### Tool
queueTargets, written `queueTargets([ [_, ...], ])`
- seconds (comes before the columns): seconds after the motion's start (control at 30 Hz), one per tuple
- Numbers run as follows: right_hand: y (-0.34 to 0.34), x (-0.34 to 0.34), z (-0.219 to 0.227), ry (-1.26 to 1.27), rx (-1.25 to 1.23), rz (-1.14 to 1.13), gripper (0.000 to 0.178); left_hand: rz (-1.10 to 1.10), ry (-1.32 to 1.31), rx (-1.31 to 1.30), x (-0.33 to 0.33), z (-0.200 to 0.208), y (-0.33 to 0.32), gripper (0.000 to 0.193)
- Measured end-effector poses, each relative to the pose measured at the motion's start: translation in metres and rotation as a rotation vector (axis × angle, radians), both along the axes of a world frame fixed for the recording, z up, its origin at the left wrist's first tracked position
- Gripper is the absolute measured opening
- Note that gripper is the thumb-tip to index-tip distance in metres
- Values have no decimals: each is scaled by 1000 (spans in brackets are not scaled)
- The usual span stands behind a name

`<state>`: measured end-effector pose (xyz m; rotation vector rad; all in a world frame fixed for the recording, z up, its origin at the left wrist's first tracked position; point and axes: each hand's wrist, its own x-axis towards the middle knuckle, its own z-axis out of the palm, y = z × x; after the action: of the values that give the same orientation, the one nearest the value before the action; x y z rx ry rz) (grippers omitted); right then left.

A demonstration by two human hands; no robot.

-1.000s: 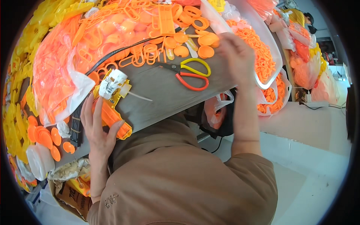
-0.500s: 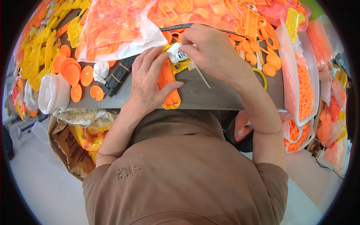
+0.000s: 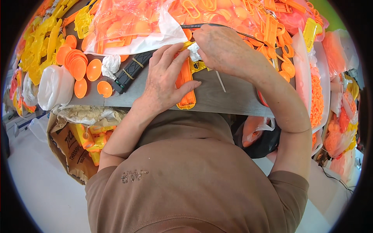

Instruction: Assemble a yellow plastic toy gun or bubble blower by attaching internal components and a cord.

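An orange and yellow L-shaped plastic piece, like a toy gun shell [image 3: 188,87], lies on the grey table near its front edge. My left hand [image 3: 165,77] holds it down, fingers over its far end and thumb across its orange grip part. Against the yellow arm of the piece sits a white part [image 3: 194,51]. My right hand [image 3: 223,48] is bent over this white part with curled fingers; its fingertips are mostly hidden, so what they pinch cannot be seen. A thin white stick [image 3: 220,81] slants across the table below my right hand.
A black bar with rubber bands [image 3: 133,72], crumpled white paper [image 3: 110,66] and orange spoon-like pieces [image 3: 77,66] lie to the left. Plastic bags of orange parts [image 3: 132,25] fill the far side. A bin of small orange pieces [image 3: 316,99] stands right; a brown paper bag [image 3: 72,149] stands below left.
The whole view has shifted, so the table things sit a little farther right. My right hand has turned and now covers more of the white part. My left hand keeps its place on the shell.
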<state>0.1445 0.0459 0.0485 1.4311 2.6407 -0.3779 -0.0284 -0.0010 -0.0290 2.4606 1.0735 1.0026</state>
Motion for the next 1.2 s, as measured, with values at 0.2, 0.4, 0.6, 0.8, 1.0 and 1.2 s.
queueTargets([
  [0.2,6,-6,6,-5,-63,9,13,-5,-6,4,2,-1,0,65],
  [0.4,4,-6,8,46,-51,108,12,2,-1,0,2,2,0,66],
  [0.6,2,7,19,38,-61,363,10,-30,39,-19,1,6,1,67],
  [0.8,1,29,-18,78,445,664,15,-57,65,12,2,7,2,68],
  [1.0,4,33,-33,162,523,672,14,-80,77,14,4,9,5,67],
  [1.2,-1,34,-25,201,420,624,16,-98,85,-13,5,12,6,64],
])
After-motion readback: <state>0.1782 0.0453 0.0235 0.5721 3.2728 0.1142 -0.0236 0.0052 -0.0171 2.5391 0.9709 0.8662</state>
